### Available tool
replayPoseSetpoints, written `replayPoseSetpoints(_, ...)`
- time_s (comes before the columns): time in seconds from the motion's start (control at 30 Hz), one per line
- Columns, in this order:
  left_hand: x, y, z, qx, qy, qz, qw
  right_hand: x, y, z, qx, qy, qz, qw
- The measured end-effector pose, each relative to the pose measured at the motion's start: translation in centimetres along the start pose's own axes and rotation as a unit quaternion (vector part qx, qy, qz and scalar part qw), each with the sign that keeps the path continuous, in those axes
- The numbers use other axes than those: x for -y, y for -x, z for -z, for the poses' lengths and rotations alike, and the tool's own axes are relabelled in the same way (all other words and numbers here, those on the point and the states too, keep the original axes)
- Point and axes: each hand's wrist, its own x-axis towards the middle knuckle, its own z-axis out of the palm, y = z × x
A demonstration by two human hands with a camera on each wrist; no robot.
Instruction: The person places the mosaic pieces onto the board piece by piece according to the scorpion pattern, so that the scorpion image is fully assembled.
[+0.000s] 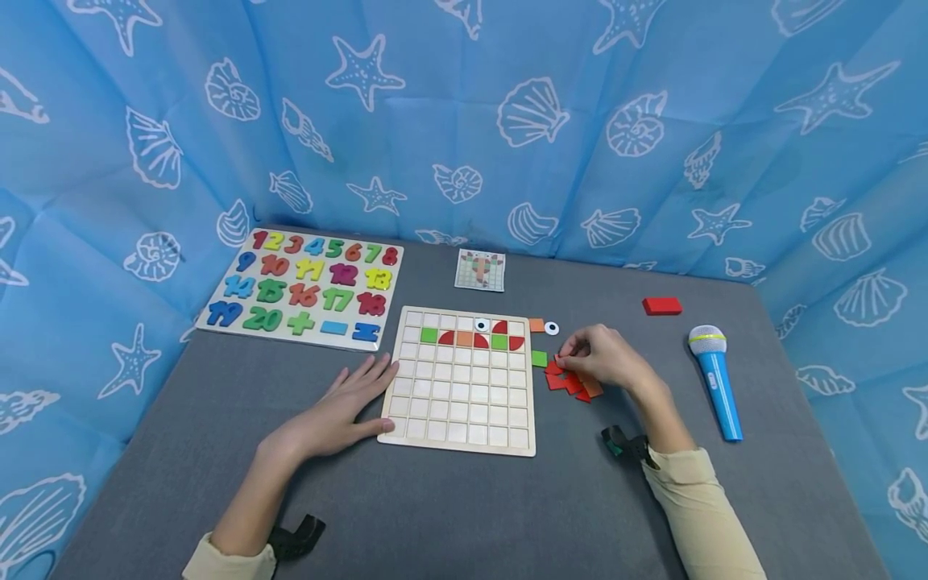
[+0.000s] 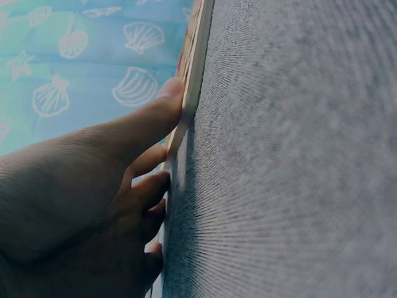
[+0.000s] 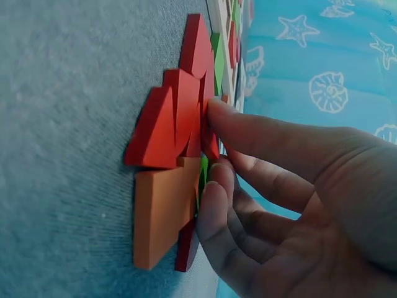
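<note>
A wooden grid board (image 1: 449,372) lies mid-table, with green, orange, red and eye-marked pieces in its upper rows. My left hand (image 1: 346,409) rests at its left side, fingers spread. In the left wrist view, the thumb (image 2: 172,102) touches the board's edge (image 2: 197,81). To the right of the board, my right hand (image 1: 605,358) pinches a red piece (image 3: 211,144) between thumb and fingers, over a small pile of red pieces (image 3: 152,133) and orange pieces (image 3: 158,208). The held piece's full shape is partly hidden by the fingers.
A number puzzle (image 1: 304,288) stands at the back left. Behind the board lies a pattern card (image 1: 480,270). A green square (image 1: 540,358), an orange square (image 1: 536,325) and an eye disc (image 1: 552,329) lie beside the board. Farther right are a red block (image 1: 662,306) and toy microphone (image 1: 718,387).
</note>
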Motion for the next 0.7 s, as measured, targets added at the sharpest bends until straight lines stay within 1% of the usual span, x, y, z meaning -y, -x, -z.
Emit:
replayPoseSetpoints(0.1,-0.03,0.10,0.10,-0.006,0.008,-0.017,0.9998,0.03,0.11,-0.02,-0.009,0.005,0.006,0.9999)
replayPoseSetpoints(0.2,0.08,0.09,0.08,-0.009,0.015,-0.028,0.9995,-0.09,0.22,-0.01,-0.026,0.011,-0.006,0.9996)
replayPoseSetpoints(0.33,0.12,0.02,-0.01,-0.002,0.006,-0.013,0.9999,-0.24,0.36,0.06,-0.039,0.015,-0.025,0.9988)
replayPoseSetpoints(0.43,-0.11,0.00,0.09,0.004,0.002,0.001,1.0000,-0.21,0.42,0.09,-0.039,0.016,-0.022,0.9989)
replayPoseSetpoints(0.63,-0.81,0.19,0.64,0.001,0.021,-0.012,0.9997,-0.28,0.24,0.04,-0.025,0.020,-0.016,0.9994)
replayPoseSetpoints(0.7,-0.78,0.22,0.63,0.001,0.024,-0.015,0.9996,-0.32,0.20,0.02,-0.020,0.017,-0.014,0.9996)
